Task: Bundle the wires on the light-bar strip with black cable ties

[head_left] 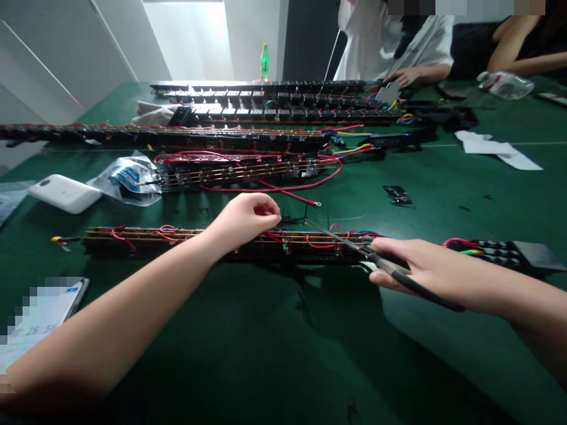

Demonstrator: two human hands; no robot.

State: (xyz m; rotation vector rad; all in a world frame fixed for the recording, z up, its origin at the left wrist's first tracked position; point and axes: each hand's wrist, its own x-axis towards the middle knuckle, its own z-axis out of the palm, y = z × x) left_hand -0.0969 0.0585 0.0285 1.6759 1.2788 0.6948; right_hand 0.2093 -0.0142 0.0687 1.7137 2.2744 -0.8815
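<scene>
Across the table in front of me lies a long black battery-like strip [177,241] with brass-coloured rails and looped red and blue wires. My left hand [248,218] is over its middle, thumb and fingers pinched together; whatever they hold, if anything, is hidden. Thin black pieces [292,220] lie just right of those fingertips. In my right hand [411,262] is a pair of long-nose pliers [376,258] with dark handles, gripped above the strip's right part. The tool's slim tip points left, close to the black pieces.
Behind are several similar strips [248,141] and a red cable [283,190]. A plastic bag [130,180], white case [66,193] and phone [48,319] lie left. Black bits [397,195], paper [496,147] and a clear bottle [505,85] lie right. A co-worker's hand [405,77] rests far back.
</scene>
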